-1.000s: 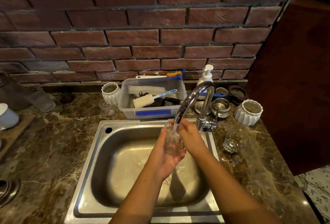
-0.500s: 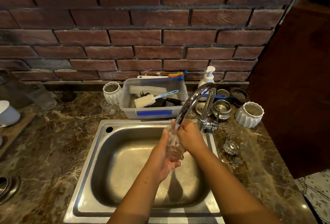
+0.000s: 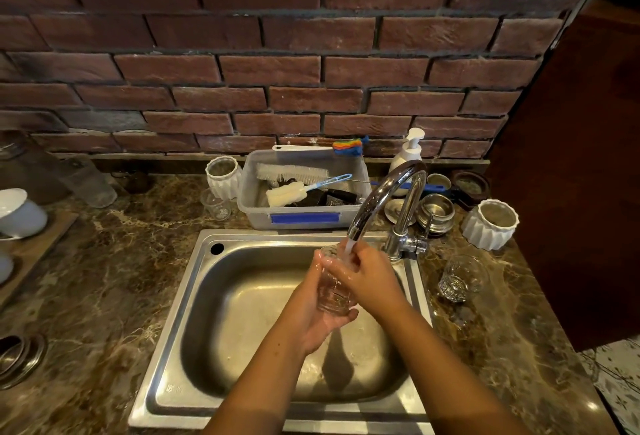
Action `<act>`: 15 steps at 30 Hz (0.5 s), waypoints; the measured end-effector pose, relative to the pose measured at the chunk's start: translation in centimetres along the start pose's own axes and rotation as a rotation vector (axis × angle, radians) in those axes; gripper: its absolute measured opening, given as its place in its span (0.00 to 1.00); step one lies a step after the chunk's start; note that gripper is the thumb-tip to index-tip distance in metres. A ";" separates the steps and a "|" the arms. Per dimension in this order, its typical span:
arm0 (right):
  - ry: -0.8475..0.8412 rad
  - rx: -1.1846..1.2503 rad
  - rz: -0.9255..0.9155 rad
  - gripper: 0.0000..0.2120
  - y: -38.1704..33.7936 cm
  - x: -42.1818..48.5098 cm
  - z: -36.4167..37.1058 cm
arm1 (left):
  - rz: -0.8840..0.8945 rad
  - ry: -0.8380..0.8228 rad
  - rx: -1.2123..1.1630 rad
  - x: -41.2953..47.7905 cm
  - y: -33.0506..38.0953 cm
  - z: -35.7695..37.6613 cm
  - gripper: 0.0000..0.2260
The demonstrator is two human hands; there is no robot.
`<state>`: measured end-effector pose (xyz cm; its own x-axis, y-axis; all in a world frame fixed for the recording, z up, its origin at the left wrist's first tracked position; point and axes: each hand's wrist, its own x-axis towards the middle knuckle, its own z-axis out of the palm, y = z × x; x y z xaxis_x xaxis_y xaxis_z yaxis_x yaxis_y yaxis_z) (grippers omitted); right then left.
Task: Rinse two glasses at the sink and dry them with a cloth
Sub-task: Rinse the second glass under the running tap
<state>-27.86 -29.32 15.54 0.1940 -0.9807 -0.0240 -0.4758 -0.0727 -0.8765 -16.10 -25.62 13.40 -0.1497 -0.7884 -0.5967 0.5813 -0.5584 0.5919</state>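
Note:
A clear glass (image 3: 333, 290) is held upright over the steel sink (image 3: 207, 296), under water running from the chrome tap (image 3: 384, 195). My left hand (image 3: 317, 310) cups it from below and the left, fingers curled round its base. My right hand (image 3: 367, 278) grips its right side, with fingers at the rim under the stream. A second clear glass (image 3: 460, 277) stands on the marble counter right of the sink. No cloth is in view.
A grey tub (image 3: 304, 218) of brushes sits behind the sink, with a small glass (image 3: 216, 204) and white ribbed cups (image 3: 223, 176) (image 3: 490, 223) nearby. Steel bowls (image 3: 436, 212) and a soap pump (image 3: 408, 152) stand behind the tap. A brick wall closes the back.
My right hand's fingers have shifted on the glass's rim under the stream. The glass stays in the same spot under the tap.

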 end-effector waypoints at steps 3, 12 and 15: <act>0.050 0.079 0.060 0.14 -0.3 1.5 0.2 | -0.004 -0.015 -0.016 -0.1 -0.3 0.4 0.26; 0.008 0.316 0.048 0.13 0.5 -0.5 0.5 | 0.021 0.044 -0.198 0.5 0.0 1.0 0.24; -0.053 0.049 -0.050 0.22 0.6 -0.9 0.3 | 0.042 0.088 -0.060 0.4 0.1 0.8 0.21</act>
<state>-28.04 -28.46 14.83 0.2618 -0.9651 -0.0042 -0.4225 -0.1107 -0.8996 -16.73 -26.21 13.63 -0.0550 -0.7838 -0.6186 0.6331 -0.5065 0.5854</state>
